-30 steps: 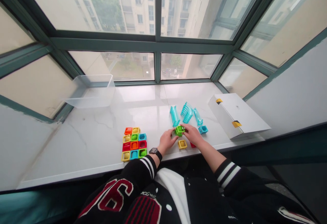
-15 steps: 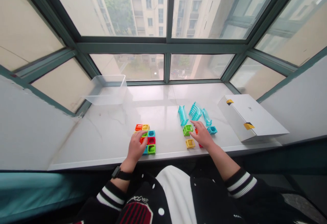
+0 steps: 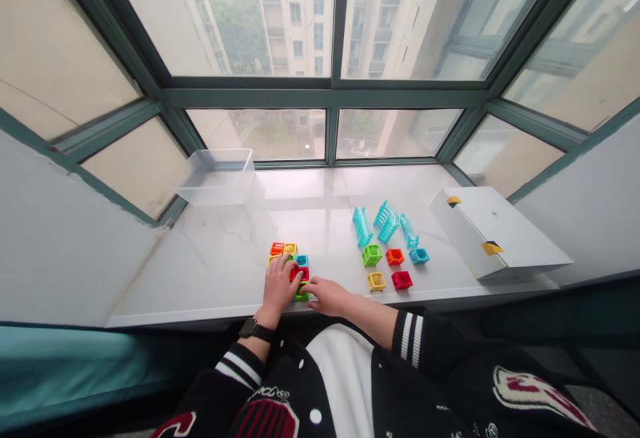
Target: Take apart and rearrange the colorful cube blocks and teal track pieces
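Note:
A group of colourful hollow toy blocks (image 3: 291, 249) lies in rows near the front of the sill. My left hand (image 3: 279, 283) rests over its left side, fingers bent around the blocks and hiding several of them. At the group's lower right corner is a green block (image 3: 301, 295). My right hand (image 3: 326, 296) reaches in from the right, its thumb and fingers closed at that block. The fingers partly cover the contact. Beside the right forearm sit loose blocks: green (image 3: 372, 255), orange-red (image 3: 395, 257), blue (image 3: 419, 256), yellow (image 3: 377, 281) and red (image 3: 402, 280).
Behind the loose blocks lie clear turquoise track pieces (image 3: 363, 227). A transparent plastic bin (image 3: 220, 195) stands at the back left. To the right is a white box (image 3: 505, 228) with yellow-and-black tabs. Windows enclose the marble sill (image 3: 225, 265).
My right hand has moved left from the loose blocks to the block group, uncovering the orange-red and red blocks. My left hand stays over the group. The view has shifted slightly.

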The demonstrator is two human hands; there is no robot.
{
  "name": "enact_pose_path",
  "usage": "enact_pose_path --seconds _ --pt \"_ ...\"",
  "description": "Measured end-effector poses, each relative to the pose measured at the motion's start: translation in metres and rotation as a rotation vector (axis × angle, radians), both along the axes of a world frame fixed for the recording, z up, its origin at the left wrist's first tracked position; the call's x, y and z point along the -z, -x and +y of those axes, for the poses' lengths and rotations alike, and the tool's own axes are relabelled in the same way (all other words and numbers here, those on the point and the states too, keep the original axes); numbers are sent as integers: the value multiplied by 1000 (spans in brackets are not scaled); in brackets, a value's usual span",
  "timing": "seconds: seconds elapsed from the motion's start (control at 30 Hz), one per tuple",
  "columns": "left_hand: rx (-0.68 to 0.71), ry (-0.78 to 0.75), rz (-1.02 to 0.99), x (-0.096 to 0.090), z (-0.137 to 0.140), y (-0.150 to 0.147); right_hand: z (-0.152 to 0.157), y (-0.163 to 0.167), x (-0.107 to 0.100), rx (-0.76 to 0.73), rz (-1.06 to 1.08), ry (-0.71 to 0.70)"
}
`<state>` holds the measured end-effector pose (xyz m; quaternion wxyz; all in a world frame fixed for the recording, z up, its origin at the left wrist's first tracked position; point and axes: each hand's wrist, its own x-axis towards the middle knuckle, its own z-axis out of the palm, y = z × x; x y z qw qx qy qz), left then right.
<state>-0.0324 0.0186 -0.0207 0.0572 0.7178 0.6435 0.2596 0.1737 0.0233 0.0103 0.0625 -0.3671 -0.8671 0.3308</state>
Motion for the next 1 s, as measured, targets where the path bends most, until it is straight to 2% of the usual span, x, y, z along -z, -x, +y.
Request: enact_pose_path --seconds 0.2,0.47,0.6,0.7,0.8,1.0 --pt "2 -3 15 -1 0 0 -2 3 7 34 71 40" --pt "-6 19 19 -1 1 1 0 3 17 113 163 206" --pt "-14 21 27 -1 1 1 2 -2 19 145 189 189" --pt "-9 20 34 -1 1 1 5 -13 12 190 230 181" --pt "-7 18 37 0 2 2 8 -33 -1 270 358 236" --pt "-4 11 26 2 3 3 6 -86 -36 519 510 304"
